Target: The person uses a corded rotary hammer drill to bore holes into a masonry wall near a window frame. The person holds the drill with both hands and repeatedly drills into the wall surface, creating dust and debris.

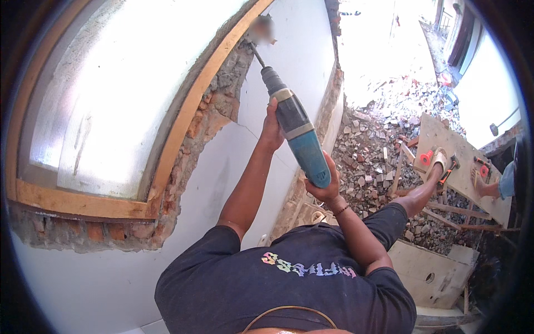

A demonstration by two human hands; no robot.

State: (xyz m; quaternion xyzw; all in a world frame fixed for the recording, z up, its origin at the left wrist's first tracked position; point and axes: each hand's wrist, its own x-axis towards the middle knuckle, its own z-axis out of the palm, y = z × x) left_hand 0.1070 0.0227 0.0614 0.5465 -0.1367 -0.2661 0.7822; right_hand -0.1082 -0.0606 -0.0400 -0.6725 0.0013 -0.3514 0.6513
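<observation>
A long teal and black power hammer drill slants up toward the wall, held in both hands. My left hand grips its dark front body, and my right hand wraps round the rear end. The metal bit reaches the broken plaster beside a wooden window frame; its tip is at a blurred patch, so I cannot make out the contact. Exposed red brick runs along the frame below.
My sandalled foot rests on a plywood board with two hammers and red round objects. Another person's foot is at the right. Rubble covers the ground below; more boards lie lower right.
</observation>
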